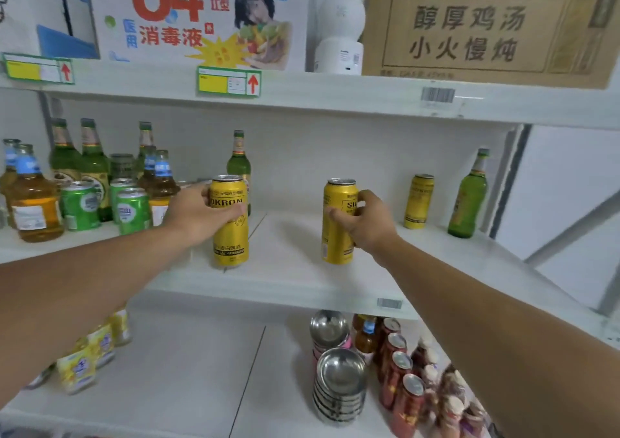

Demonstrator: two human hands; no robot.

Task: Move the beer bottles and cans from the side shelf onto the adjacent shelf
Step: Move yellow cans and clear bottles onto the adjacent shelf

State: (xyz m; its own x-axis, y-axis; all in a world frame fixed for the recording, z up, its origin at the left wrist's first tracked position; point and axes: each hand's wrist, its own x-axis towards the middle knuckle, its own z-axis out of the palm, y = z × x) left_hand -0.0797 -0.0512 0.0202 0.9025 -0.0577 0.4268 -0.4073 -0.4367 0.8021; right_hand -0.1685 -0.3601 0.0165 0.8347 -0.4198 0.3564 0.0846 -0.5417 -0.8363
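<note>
**Two yellow cans in hand, mid-shelf**

At centre frame, the left hand [198,213] grasps one yellow can [229,233]; the right hand [364,221] curls round a second yellow can [337,236]. Both look low over the middle shelf [295,280]. Setting either down crooked could tip it toward the crowded bottles [94,166] at left.

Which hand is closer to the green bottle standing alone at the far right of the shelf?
The right hand. It grips a yellow can mid-shelf, left of the green bottle, with another can between. The left hand holds its own can farther left.
</note>
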